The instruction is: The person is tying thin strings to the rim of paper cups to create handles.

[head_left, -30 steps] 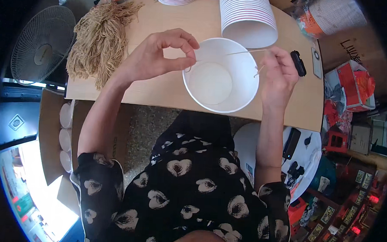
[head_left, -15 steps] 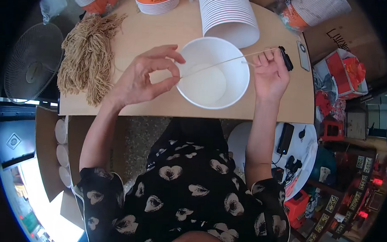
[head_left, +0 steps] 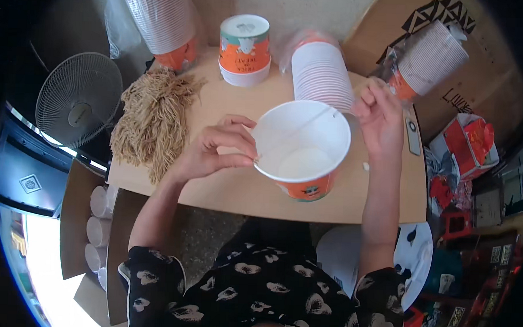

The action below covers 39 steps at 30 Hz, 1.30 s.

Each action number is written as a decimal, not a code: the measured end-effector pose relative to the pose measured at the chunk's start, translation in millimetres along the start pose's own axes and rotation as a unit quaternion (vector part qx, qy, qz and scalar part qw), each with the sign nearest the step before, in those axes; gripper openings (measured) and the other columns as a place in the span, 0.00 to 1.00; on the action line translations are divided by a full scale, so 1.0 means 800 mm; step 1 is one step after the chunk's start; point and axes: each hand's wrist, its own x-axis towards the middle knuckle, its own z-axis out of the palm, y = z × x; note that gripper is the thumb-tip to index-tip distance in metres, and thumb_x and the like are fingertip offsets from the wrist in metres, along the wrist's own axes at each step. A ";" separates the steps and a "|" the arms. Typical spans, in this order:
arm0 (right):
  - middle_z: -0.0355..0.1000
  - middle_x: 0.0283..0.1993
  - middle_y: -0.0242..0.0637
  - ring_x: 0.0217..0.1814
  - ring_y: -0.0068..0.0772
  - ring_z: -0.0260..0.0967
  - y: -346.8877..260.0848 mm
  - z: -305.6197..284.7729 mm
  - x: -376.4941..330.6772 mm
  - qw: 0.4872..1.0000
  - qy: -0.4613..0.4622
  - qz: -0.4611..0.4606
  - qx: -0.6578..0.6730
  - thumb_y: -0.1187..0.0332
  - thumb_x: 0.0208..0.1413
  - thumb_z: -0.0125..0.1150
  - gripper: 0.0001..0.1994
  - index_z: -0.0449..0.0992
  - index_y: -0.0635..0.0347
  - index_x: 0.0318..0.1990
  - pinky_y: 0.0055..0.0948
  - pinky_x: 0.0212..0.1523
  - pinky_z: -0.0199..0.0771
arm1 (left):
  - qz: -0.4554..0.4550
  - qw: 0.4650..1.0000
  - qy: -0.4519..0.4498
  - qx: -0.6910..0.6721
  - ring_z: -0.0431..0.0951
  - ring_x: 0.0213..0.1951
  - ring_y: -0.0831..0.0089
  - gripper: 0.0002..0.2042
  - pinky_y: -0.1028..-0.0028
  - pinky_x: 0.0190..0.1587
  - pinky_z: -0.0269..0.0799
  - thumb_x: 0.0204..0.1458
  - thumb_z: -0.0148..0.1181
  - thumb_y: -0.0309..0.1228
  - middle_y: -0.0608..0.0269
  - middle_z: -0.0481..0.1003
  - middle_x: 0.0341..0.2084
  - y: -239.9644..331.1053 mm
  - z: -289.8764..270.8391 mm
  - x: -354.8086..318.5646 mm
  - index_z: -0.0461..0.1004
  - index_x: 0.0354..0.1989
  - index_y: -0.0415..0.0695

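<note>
On the far left I see one round fan (head_left: 78, 99) standing beside the table (head_left: 226, 191). Next to it, on the table top, lies one bundle of tan straw-like cords (head_left: 150, 122). Behind the bundle stands one stack of paper cups (head_left: 160, 21), lying on its side in a clear bag.

The left hand (head_left: 213, 150) comes up from the lower edge with the forearm raised and the wrist bent inward. Its thumb and forefinger are closed in a pinch on the end of a thin cord (head_left: 294, 133) at the left rim of the cup; the other fingers curl loosely above.

The white paper cup (head_left: 302, 150) is in the middle, just above the front part of the table, tilted with its mouth toward me. It is white inside and orange outside. The cord runs straight across its mouth from the left rim to the right rim.

Behind it I count one single orange cup upside down (head_left: 244, 47) and one second stack of cups (head_left: 322, 73) in a bag.

The right hand (head_left: 381, 118) is lifted at the right rim, fingers closed around the other end of the cord. Further right is a third stack of cups (head_left: 429, 62) and one flat dark object (head_left: 412, 134) on the table, then cardboard boxes (head_left: 495, 68).
</note>
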 end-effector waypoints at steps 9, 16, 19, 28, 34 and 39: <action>0.75 0.48 0.39 0.43 0.28 0.72 0.048 0.015 0.260 0.996 -0.075 0.050 0.022 0.73 0.59 0.55 0.11 0.72 0.61 0.48 0.28 0.45 0.74 | -0.109 0.888 0.328 -0.303 0.78 0.45 0.74 0.14 0.69 0.52 0.73 0.64 0.53 0.38 0.65 0.78 0.43 -0.069 -0.140 0.099 0.74 0.49 0.41; 0.75 0.40 0.36 0.46 0.34 0.71 0.140 0.004 0.370 0.994 0.023 0.093 0.044 0.55 0.60 0.57 0.16 0.76 0.59 0.43 0.39 0.51 0.71 | -0.178 0.842 0.391 -0.325 0.78 0.33 0.76 0.12 0.78 0.38 0.80 0.62 0.56 0.36 0.65 0.78 0.36 -0.161 -0.193 0.165 0.74 0.43 0.39; 0.72 0.33 0.33 0.37 0.31 0.68 0.181 0.015 0.369 0.987 0.051 0.152 -0.013 0.46 0.56 0.60 0.21 0.76 0.58 0.38 0.35 0.41 0.70 | -0.199 0.820 0.422 -0.332 0.78 0.32 0.76 0.11 0.79 0.36 0.81 0.62 0.56 0.34 0.63 0.77 0.33 -0.194 -0.204 0.157 0.74 0.42 0.36; 0.76 0.34 0.40 0.33 0.40 0.72 0.231 0.002 0.386 0.912 0.106 0.209 -0.335 0.40 0.56 0.56 0.28 0.78 0.62 0.32 0.41 0.38 0.70 | -0.230 0.786 0.457 -0.347 0.77 0.27 0.76 0.12 0.81 0.29 0.80 0.60 0.58 0.33 0.62 0.76 0.30 -0.262 -0.208 0.152 0.74 0.38 0.33; 0.74 0.29 0.38 0.35 0.30 0.70 0.193 0.067 0.394 0.862 0.103 -0.007 -0.496 0.44 0.61 0.50 0.27 0.79 0.64 0.33 0.39 0.37 0.69 | -0.241 0.799 0.486 -0.258 0.78 0.27 0.76 0.10 0.79 0.32 0.80 0.60 0.57 0.31 0.62 0.76 0.30 -0.259 -0.208 0.145 0.74 0.37 0.34; 0.75 0.42 0.61 0.47 0.58 0.74 0.172 0.087 0.364 0.910 0.001 -0.066 -0.410 0.51 0.62 0.46 0.26 0.78 0.72 0.38 0.47 0.48 0.70 | -0.252 0.821 0.481 -0.177 0.80 0.32 0.72 0.10 0.72 0.35 0.80 0.60 0.57 0.31 0.64 0.78 0.33 -0.241 -0.183 0.152 0.72 0.47 0.42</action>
